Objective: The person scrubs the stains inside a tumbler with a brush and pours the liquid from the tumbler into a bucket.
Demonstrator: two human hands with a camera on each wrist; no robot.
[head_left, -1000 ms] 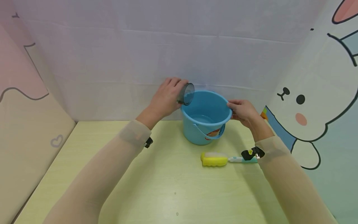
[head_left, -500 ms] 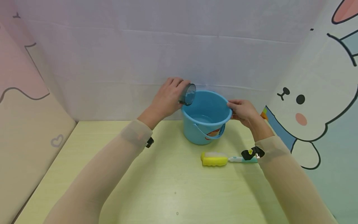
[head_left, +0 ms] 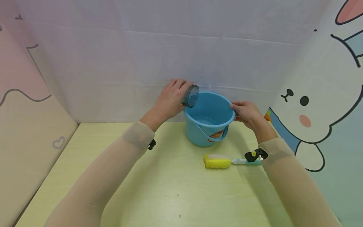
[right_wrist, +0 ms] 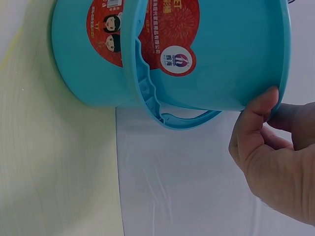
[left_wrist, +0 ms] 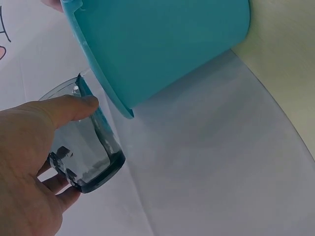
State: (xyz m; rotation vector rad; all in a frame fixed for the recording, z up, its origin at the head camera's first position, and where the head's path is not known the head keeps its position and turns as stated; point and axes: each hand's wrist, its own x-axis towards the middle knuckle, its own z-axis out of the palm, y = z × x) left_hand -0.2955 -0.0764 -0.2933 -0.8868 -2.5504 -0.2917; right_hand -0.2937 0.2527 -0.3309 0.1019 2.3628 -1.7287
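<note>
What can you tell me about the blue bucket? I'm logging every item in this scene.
The blue bucket is smooth plastic, round and tapering down, with a rolled rim and a matching handle hanging down its front. A red printed label sits on its side. It stands upright on the yellow-green table near the back wall, with a little water inside. The right hand grips its right rim; the left hand tilts a grey clear cup over its left rim.

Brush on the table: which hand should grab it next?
Right, probably. The brush lies beside the right forearm, and the right hand only steadies the bucket rim. The left hand has its grip on the tilted cup.
</note>
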